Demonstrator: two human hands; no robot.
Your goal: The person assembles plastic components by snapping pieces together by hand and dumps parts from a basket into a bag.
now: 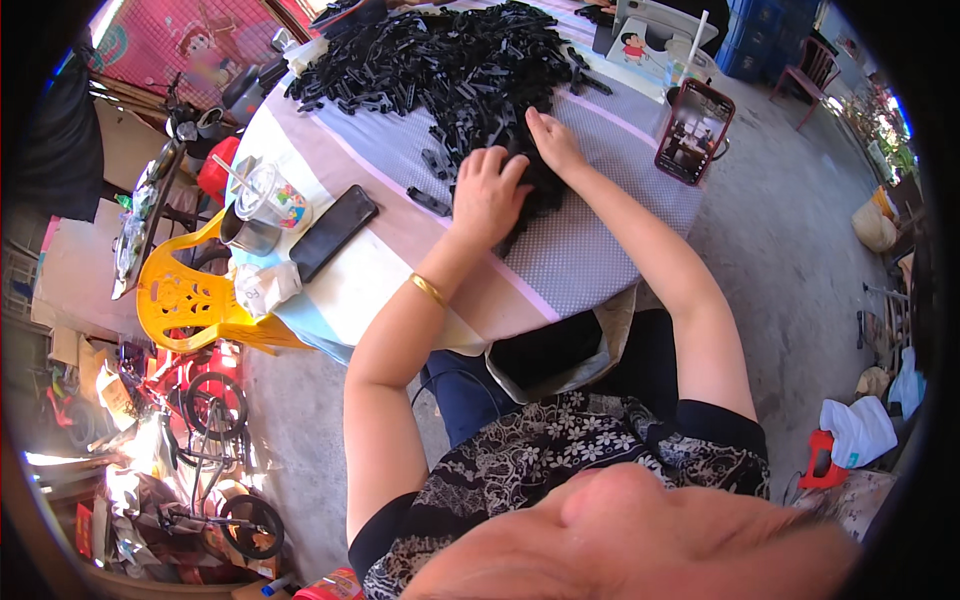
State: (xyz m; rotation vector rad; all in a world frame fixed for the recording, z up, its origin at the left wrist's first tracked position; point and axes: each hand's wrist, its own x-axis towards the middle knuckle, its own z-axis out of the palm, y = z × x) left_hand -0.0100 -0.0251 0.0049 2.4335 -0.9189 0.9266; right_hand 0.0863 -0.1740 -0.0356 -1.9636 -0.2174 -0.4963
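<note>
A large heap of small black plastic pieces [440, 60] spreads over the far part of the cloth-covered table [610, 250]. A tail of the heap runs toward me and ends between my hands. Bent fingers, slightly apart, rest against the left side of this tail on my left hand [487, 196]. My right hand [556, 146] stands on edge along its other side, fingers stretched out and palm turned toward the pieces. Neither hand shows a clear grip on any single piece; the inner sides are partly hidden. A few loose black pieces [428, 200] lie left of my left hand.
On the table's left are a black phone [336, 232], a metal cup [248, 232], a clear cup with a straw [272, 197] and a white packet [266, 287]. A lit phone [694, 132] stands propped at right. Below the near edge is an open container [560, 358]; a yellow chair [190, 295] stands left.
</note>
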